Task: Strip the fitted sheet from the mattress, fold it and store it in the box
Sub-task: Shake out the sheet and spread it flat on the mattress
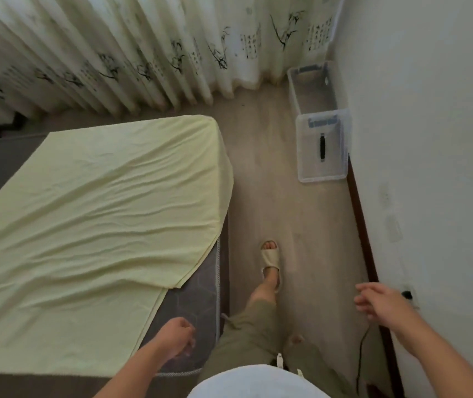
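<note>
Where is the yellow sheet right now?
In the head view's left half, the yellow sheet lies over the mattress, its near right corner already off, just beyond the left hand.

A printed curtain (143, 53) hangs at 11 o'clock, a white wall (430, 139) at 3, and a black cable (360, 354) at 5 o'clock.
</note>
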